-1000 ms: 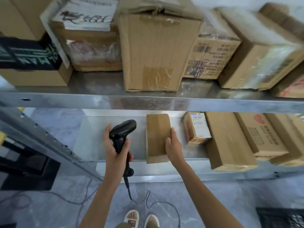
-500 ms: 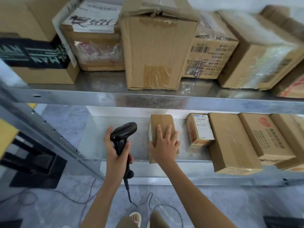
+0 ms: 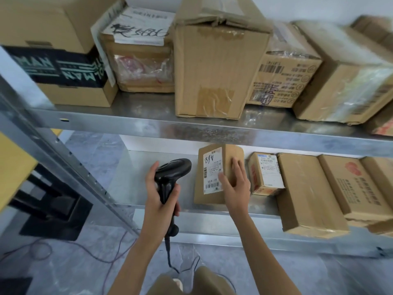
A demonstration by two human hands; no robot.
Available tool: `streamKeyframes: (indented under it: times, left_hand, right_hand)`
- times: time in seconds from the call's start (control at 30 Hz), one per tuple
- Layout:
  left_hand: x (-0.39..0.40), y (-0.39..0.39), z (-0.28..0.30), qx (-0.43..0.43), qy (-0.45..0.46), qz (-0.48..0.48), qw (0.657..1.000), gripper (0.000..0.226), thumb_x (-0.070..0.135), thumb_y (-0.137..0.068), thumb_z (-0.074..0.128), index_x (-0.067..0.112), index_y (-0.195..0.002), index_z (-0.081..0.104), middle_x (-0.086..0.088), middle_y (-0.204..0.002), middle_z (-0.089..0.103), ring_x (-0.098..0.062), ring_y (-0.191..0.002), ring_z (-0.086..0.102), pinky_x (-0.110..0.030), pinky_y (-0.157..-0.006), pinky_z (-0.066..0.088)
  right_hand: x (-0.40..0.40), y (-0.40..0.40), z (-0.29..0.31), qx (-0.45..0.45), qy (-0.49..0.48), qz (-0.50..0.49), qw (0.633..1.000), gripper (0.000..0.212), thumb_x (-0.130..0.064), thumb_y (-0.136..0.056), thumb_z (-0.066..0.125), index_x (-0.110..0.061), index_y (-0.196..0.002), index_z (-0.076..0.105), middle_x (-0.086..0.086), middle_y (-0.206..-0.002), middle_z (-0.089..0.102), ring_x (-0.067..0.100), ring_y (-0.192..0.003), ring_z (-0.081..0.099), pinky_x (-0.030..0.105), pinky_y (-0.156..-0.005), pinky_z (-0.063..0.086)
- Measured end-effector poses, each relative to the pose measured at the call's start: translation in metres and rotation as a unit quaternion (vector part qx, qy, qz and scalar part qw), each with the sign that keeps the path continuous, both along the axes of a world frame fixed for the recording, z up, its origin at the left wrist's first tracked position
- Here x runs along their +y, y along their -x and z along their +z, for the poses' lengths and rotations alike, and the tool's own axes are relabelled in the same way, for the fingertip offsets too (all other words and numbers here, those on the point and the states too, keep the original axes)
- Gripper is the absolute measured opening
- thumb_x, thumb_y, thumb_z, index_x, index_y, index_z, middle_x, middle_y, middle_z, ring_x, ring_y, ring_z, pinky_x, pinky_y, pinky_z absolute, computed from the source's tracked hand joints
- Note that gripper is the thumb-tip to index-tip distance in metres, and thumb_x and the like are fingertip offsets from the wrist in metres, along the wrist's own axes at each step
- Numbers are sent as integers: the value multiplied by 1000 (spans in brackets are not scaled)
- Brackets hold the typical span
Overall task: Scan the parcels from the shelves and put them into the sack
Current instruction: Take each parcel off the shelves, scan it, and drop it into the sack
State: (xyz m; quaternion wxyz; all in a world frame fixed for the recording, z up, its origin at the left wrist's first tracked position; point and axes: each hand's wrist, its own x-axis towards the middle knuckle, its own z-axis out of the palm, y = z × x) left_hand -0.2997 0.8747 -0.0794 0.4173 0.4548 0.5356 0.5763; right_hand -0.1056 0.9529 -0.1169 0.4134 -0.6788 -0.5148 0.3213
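A small brown parcel point(image 3: 209, 191) stands tilted on the lower metal shelf point(image 3: 212, 211), its white label with a barcode and "A68" facing me. My right hand point(image 3: 235, 184) grips its right side, thumb on the label's edge and fingers over the top. My left hand point(image 3: 159, 194) holds a black corded barcode scanner point(image 3: 170, 173) just left of the parcel, its head pointing right toward the label. No sack is in view.
More cardboard parcels point(image 3: 306, 192) line the lower shelf to the right. Large boxes point(image 3: 217, 67) crowd the upper shelf point(image 3: 191, 128). A slanted metal upright point(image 3: 63, 150) stands at left, with a black crate point(image 3: 51, 209) and cables on the grey floor.
My right hand has turned the parcel over so that its labelled face now shows. The scanner hand has stayed in about the same place.
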Motion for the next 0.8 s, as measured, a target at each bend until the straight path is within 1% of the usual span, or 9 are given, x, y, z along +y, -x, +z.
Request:
streamKeyframes:
  times: [0.1, 0.17, 0.23, 0.33, 0.4, 0.47, 0.63, 0.73, 0.8]
  left_hand:
    - [-2, -1, 5, 8, -8, -14, 1000, 70, 10, -102, 59, 58, -142, 29, 5, -95, 67, -21, -53, 57, -28, -55, 52]
    - [-4, -1, 8, 9, -15, -20, 1000, 71, 11, -101, 60, 61, -141, 29, 6, -96, 68, -21, -53, 57, -28, -55, 53]
    - [-6, -2, 11, 7, -23, -21, 999, 72, 11, -101, 61, 64, -139, 31, 5, -99, 67, -20, -54, 58, -28, -55, 53]
    - [-7, -2, 12, -5, -24, -9, 1000, 71, 10, -100, 62, 65, -136, 34, 4, -100, 68, -20, -56, 59, -27, -57, 54]
    - [-8, -1, 11, -8, -22, 0, 1000, 71, 9, -100, 61, 62, -138, 34, 4, -96, 68, -20, -56, 60, -26, -58, 54]
    - [-8, 1, 12, -8, -20, 0, 1000, 71, 8, -100, 60, 62, -137, 34, 5, -96, 68, -19, -55, 59, -27, -57, 54]
    - [-17, 4, 18, 13, -22, -31, 999, 69, 11, -101, 61, 65, -135, 35, -2, -107, 65, -20, -54, 56, -28, -55, 52]
    - [-28, 2, 16, 24, -18, -55, 998, 66, 27, -95, 63, 64, -139, 31, -1, -89, 66, -20, -54, 56, -30, -56, 52]
    - [-35, 0, 13, 37, -13, -70, 997, 66, 30, -93, 61, 64, -140, 29, -4, -81, 65, -20, -54, 56, -31, -55, 51]
  right_hand:
    - [-15, 6, 7, 60, -79, -17, 995, 72, -46, -86, 64, -38, -153, 36, -19, -161, 27, -12, -141, 21, 32, -119, 22]
    - [-23, 11, 10, 88, -111, -26, 990, 73, -51, -86, 62, -44, -152, 32, -22, -161, 24, -16, -141, 17, 27, -117, 19]
    - [-28, 13, 13, 121, -126, -41, 984, 73, -55, -84, 61, -48, -150, 31, -22, -162, 23, -13, -144, 18, 32, -120, 22]
    - [-30, 14, 19, 185, -127, -40, 974, 71, -54, -82, 65, -52, -146, 36, -21, -161, 27, -2, -147, 24, 48, -120, 31]
    - [-30, 15, 22, 214, -123, -34, 968, 67, -54, -80, 67, -57, -141, 41, -18, -159, 32, 8, -147, 32, 52, -115, 38]
    - [-31, 17, 21, 230, -121, -34, 965, 67, -54, -79, 68, -55, -141, 43, -16, -157, 36, 11, -145, 36, 53, -113, 40]
    - [-32, 17, 19, 174, -140, -62, 973, 76, -52, -83, 63, -39, -152, 36, -20, -161, 26, 0, -148, 23, 51, -119, 30]
    - [-31, 17, 21, 104, -166, -83, 977, 75, -52, -87, 60, -34, -155, 32, -15, -164, 22, 3, -149, 19, 55, -120, 24]
    - [-31, 17, 22, 82, -177, -92, 976, 75, -52, -88, 58, -34, -155, 31, -12, -165, 21, 7, -150, 20, 56, -119, 23]
